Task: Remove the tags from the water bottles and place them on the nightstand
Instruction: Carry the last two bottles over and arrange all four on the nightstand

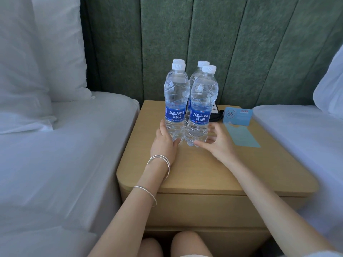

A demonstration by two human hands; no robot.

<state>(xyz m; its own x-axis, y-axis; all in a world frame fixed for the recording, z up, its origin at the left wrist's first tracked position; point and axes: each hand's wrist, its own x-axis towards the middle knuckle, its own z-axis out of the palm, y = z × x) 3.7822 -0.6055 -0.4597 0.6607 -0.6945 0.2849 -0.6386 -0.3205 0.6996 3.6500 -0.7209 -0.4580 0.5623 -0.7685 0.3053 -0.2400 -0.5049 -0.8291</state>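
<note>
I see four water bottles [189,101] standing upright in a tight cluster at twelve o'clock on the nightstand [204,169], white caps on and no tags on their necks that I can make out. A pale blue hang tag [241,135] lies flat at two o'clock, below a blue card [238,115] whose print I cannot read. I judge the task nearly done, perhaps only tidying left. My left hand [164,143] cups the front-left bottle's base, fingers loosely curled against it; my right hand [216,140] is spread apart, thumb touching the front-right bottle. The blue labels read AQUAFINA with Chinese characters beneath.
</note>
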